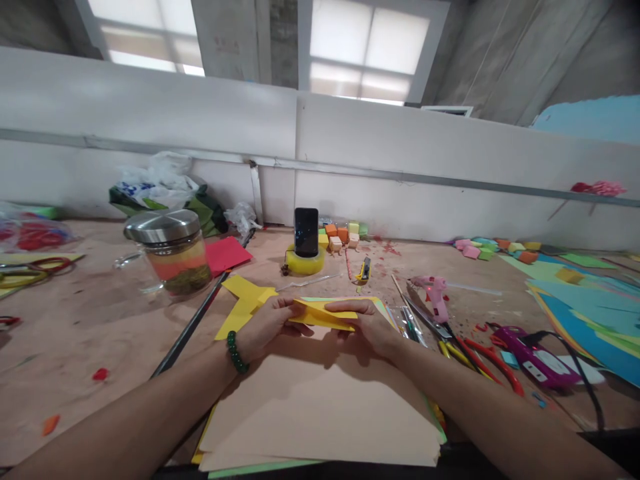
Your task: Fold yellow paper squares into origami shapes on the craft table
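Between both hands is a folded piece of yellow paper [325,315], held above a stack of pale peach paper [320,407]. My left hand [275,325], with a green bead bracelet [237,352] on the wrist, pinches its left end. My right hand [367,325] grips the other end, fingers along the upper edge and thumb side partly hidden. Flat yellow paper pieces [244,303] lie just beyond my left hand. A phone [306,232] stands upright in a yellow tape roll [304,263] behind the hands.
On the left stands a glass mug [175,260] with a metal lid, near red paper [227,256]. Small paper cubes [343,235] sit at the back. To the right lie a pink glue gun [437,298], red-handled pliers [493,365], a purple device [540,360] with a cable, and coloured sheets [590,313].
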Demonstrator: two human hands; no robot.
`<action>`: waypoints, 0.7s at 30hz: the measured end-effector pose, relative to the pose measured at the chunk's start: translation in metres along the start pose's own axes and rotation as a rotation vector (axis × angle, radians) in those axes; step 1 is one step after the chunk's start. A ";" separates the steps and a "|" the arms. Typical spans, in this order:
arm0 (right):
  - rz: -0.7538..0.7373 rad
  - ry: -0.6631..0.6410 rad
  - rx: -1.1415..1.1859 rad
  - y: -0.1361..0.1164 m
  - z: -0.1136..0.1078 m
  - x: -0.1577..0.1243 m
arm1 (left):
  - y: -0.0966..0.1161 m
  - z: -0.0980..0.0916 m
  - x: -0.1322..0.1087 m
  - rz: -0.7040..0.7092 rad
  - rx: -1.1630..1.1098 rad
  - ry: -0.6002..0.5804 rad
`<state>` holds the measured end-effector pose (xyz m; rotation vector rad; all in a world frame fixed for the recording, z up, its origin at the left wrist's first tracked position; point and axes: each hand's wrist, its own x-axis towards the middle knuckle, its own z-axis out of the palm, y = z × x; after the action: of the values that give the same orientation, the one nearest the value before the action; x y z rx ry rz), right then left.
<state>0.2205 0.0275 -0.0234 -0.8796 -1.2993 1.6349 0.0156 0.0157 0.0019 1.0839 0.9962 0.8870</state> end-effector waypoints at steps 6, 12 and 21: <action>-0.016 0.014 -0.008 0.000 0.002 0.002 | 0.005 -0.002 -0.003 -0.104 -0.046 0.011; -0.051 -0.014 -0.155 -0.003 0.005 -0.002 | 0.011 -0.002 -0.006 -0.088 0.075 -0.031; -0.194 -0.175 -0.166 -0.023 -0.015 -0.005 | 0.010 0.009 -0.014 0.204 0.358 0.073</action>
<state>0.2406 0.0310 -0.0042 -0.6942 -1.6085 1.4932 0.0185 0.0030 0.0159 1.4850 1.1478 0.9378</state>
